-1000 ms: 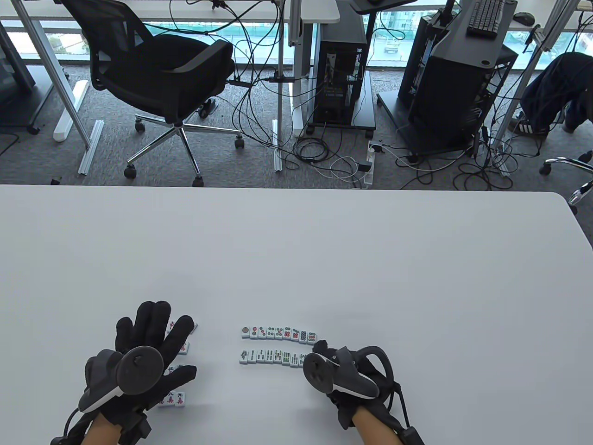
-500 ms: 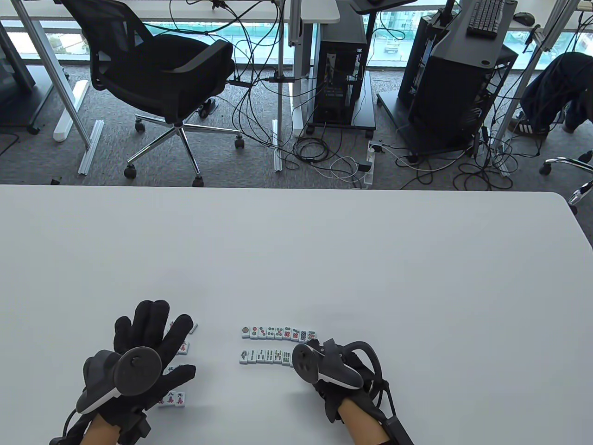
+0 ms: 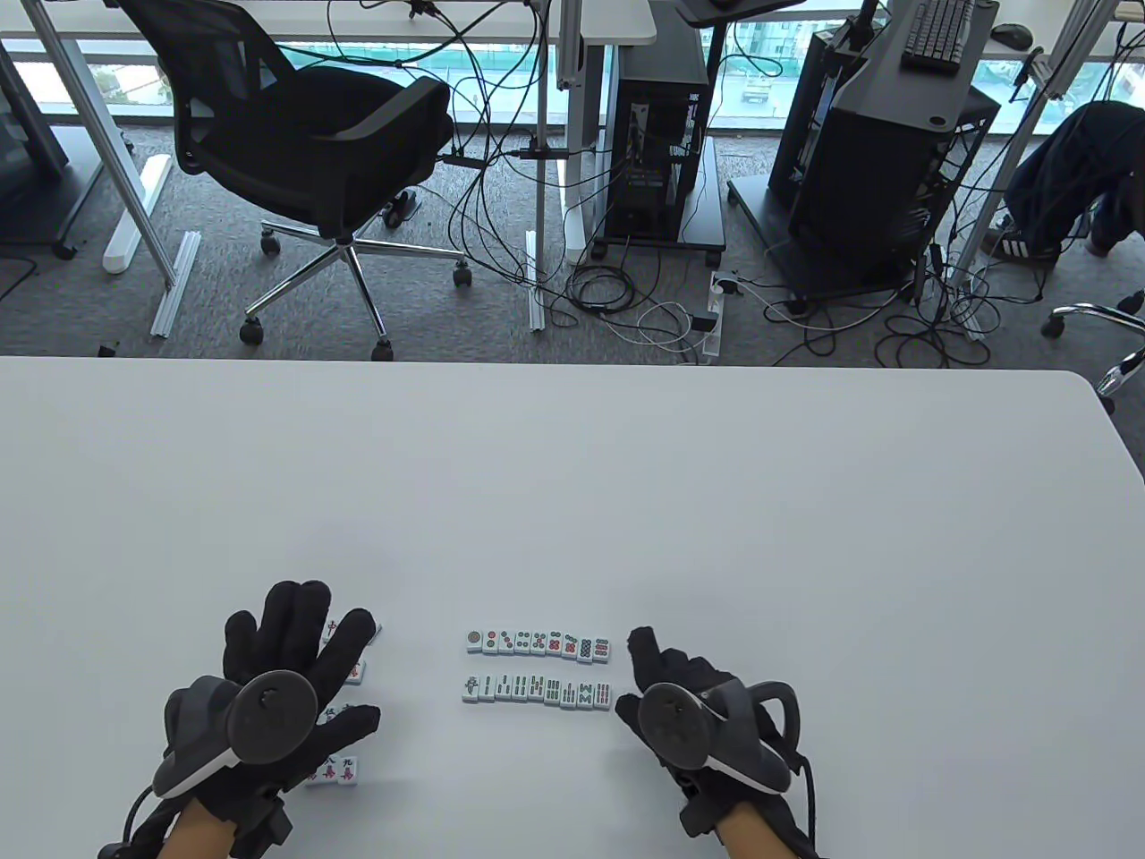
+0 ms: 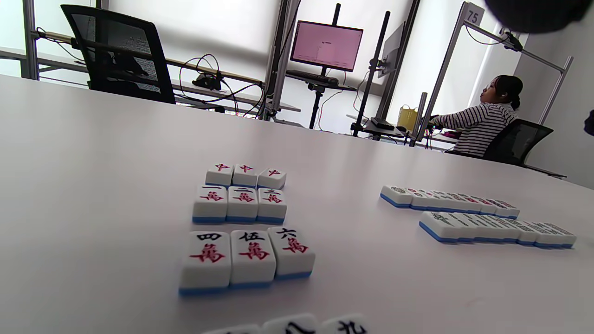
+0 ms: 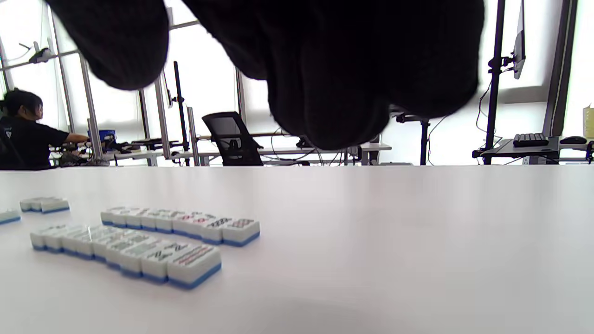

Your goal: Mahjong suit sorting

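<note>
Flanking the tile rows: left hand, right hand.

Black office chair, floor cables, keyboard beyond white table

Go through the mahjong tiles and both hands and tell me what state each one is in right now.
Dots row: face up, one straight line.
Bamboo row: face up, slightly curved line, nearer than the dots.
Character tiles: face up, rows of three.
Red dragon tiles: face up, three side by side, farthest row.
Left hand: fingers spread over the character tiles, holding nothing.
Right hand: beside the bamboo row's right end, holding nothing.
</note>
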`<action>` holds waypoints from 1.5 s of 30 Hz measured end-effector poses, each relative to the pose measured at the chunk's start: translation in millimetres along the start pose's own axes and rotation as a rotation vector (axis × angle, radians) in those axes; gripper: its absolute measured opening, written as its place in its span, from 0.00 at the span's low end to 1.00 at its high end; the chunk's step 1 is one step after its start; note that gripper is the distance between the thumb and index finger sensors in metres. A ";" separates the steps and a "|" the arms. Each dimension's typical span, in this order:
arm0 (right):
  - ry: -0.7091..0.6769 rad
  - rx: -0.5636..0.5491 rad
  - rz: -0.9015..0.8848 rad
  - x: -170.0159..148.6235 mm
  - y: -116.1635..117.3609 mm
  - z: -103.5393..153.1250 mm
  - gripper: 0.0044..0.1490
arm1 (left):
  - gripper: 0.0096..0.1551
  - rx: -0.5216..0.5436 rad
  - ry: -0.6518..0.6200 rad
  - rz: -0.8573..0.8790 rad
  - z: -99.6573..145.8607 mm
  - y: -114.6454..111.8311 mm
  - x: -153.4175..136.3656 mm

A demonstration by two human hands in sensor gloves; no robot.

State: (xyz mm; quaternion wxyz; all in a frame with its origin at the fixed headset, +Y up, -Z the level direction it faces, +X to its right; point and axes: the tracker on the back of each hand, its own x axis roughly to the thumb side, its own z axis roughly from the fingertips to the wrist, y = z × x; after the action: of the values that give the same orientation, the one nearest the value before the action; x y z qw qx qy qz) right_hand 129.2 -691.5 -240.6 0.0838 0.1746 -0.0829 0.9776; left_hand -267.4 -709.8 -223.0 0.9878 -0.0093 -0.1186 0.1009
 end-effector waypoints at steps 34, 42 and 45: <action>0.111 0.063 0.062 -38.5 21.0 28.8 0.50 | 0.53 -0.034 0.055 -0.071 -8.6 -18.2 -12.6; 0.094 0.026 0.012 -35.8 16.8 29.4 0.51 | 0.53 0.156 0.040 -0.152 -7.6 23.6 -6.6; 0.086 0.028 0.003 -35.9 17.8 29.3 0.51 | 0.53 0.205 0.043 -0.233 -13.7 44.5 -7.0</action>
State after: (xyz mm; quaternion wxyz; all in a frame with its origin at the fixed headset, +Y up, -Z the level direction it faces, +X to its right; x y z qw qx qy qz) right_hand 168.5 -719.2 -228.6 0.0832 0.1334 -0.0658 0.9854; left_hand -279.6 -667.6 -239.9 0.9909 0.1031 -0.0867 -0.0029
